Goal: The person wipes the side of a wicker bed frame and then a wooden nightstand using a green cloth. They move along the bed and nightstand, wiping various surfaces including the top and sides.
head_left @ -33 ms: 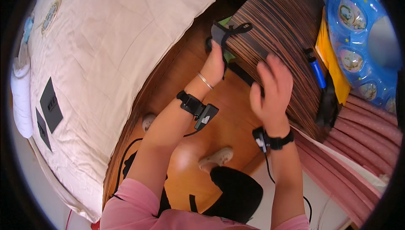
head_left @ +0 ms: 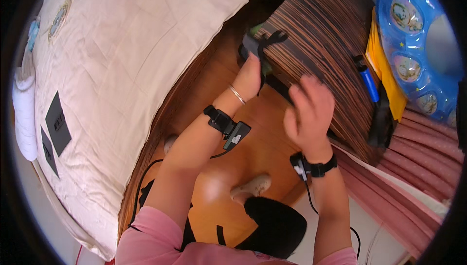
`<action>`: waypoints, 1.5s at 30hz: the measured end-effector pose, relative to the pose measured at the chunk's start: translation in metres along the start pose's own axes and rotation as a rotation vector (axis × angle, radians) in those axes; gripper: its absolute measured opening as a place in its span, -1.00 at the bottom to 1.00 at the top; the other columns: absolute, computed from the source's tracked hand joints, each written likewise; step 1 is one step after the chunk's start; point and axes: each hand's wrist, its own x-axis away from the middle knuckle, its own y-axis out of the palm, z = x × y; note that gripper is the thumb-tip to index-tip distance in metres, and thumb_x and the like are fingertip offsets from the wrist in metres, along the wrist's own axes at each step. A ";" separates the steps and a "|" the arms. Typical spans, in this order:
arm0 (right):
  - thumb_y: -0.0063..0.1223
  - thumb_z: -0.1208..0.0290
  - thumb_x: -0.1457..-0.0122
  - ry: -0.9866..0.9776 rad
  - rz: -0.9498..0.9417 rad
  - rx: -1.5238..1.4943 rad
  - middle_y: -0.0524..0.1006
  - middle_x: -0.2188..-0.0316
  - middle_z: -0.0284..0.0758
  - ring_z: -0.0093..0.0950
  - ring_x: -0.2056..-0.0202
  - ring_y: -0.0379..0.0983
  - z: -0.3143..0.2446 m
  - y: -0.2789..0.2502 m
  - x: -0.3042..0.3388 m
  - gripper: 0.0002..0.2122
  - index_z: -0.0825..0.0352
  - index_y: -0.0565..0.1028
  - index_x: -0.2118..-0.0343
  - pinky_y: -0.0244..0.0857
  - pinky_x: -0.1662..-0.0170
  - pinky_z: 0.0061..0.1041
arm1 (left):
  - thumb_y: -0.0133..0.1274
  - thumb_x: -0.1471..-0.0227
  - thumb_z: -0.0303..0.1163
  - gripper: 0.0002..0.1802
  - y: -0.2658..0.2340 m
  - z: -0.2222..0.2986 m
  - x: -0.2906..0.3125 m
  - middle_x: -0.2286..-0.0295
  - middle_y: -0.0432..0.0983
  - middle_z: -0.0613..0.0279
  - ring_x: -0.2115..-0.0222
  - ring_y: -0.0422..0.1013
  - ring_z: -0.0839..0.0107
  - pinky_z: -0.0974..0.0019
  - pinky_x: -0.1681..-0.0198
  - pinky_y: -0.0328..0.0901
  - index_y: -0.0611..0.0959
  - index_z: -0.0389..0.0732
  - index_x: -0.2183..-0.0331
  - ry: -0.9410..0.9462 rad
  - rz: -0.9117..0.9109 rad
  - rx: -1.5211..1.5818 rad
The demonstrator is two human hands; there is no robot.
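My left hand [head_left: 249, 75] is closed on a soft black-and-grey strapped item [head_left: 252, 46] with green patches. Its exact kind is not clear. A loose black strap end sticks out to the right, over the dark wood-grain cabinet [head_left: 318, 26]. Most of my left fingers are hidden behind the item, while the thumb lies along its near side. Above the cabinet's near edge, my right hand [head_left: 311, 112] holds nothing. Its fingers are stretched out and apart, slightly smeared by motion. Each wrist wears a black strap with a small cabled device.
A bed with a cream cover [head_left: 146, 46] fills the left. On the cabinet's right side lie a blue tube [head_left: 368, 84], a black pouch [head_left: 381, 124] and a yellow envelope [head_left: 389, 78]. A blue inflatable ring [head_left: 413, 46] stands beyond. Pink curtain [head_left: 418, 163] hangs at right.
My right hand has shifted slightly left and down, its fingers leaning further left. The strapped item in my left hand has tilted a little, its loose strap end moving left and down.
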 end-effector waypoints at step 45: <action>0.19 0.23 -0.10 0.159 -0.028 0.136 0.48 0.02 -0.12 -0.14 0.04 0.41 0.033 0.097 0.131 -0.67 0.31 0.55 0.12 0.23 -0.13 -0.13 | 0.00 -0.03 0.24 -0.19 0.003 -0.099 -0.074 0.14 0.53 0.10 0.13 0.39 0.29 0.30 0.00 0.22 0.57 -0.35 0.01 -0.521 0.073 0.653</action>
